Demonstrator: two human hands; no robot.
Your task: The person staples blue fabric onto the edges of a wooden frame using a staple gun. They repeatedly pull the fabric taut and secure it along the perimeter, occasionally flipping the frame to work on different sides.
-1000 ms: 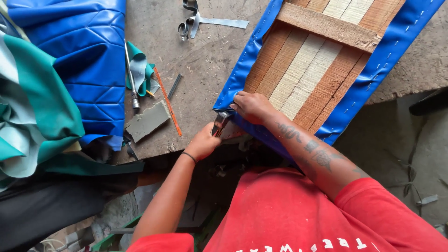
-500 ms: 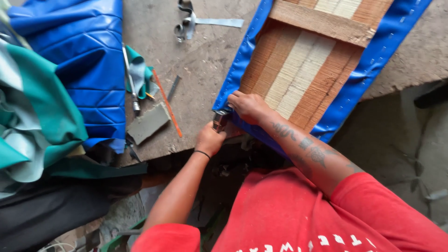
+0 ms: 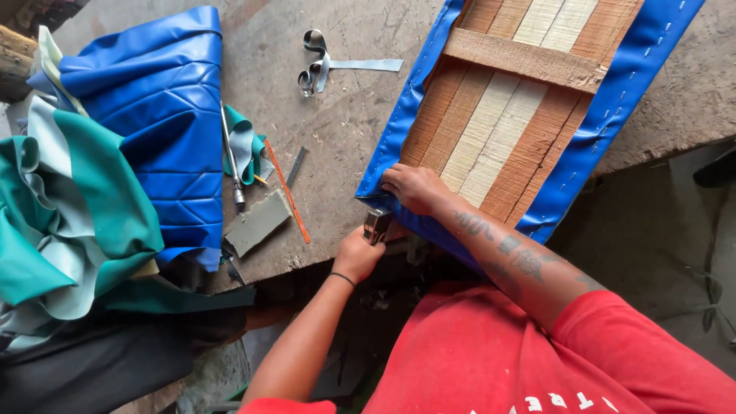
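At the bench's [image 3: 337, 138] six o'clock edge, the right hand [image 3: 414, 188] is pressing blue vinyl [image 3: 399, 115] flat onto the wooden frame [image 3: 491, 130] while the left hand [image 3: 360, 253] is gripping a stapler [image 3: 377, 225]; stapling that corner needs taut vinyl.

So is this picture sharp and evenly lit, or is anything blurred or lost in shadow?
Head view: soft, even daylight with no hard glare; the workbench, the blue vinyl and the right hand are sharp. The left hand and its metal tool look slightly soft. Below the bench edge the view falls into deep shadow. Straight edges bow slightly toward the corners.
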